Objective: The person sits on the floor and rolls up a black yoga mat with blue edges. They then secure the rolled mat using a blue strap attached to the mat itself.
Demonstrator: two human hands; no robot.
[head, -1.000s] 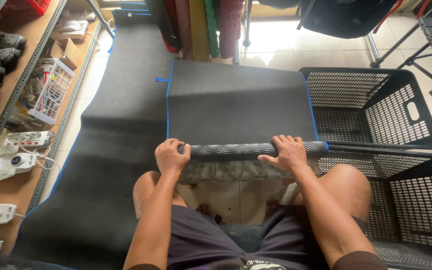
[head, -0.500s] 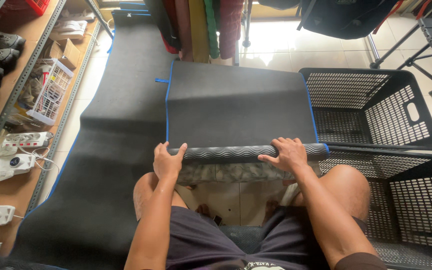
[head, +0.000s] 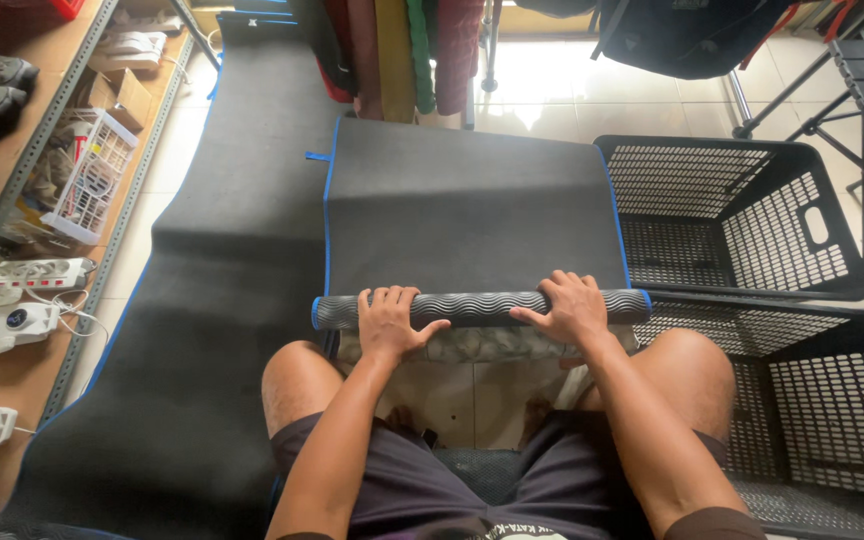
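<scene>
Mat roll [head: 482, 307] long axis left-right; left hand [head: 389, 322], right hand [head: 572, 308] both clamped on it.

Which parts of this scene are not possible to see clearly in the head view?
- Underside of the rolled mat: hidden by the roll itself and both hands.
- Left hand and right hand palms: pressed on the roll.
- Lower black basket: cut off by the right edge.
- Shelf items at left: cut off, too small.

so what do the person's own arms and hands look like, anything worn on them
Both arms are bare from elbow to fingertips: no sleeves, gloves, watch or rings show on the left hand or right hand. Fingernails look short. Below the arms, dark shorts are worn.
</scene>
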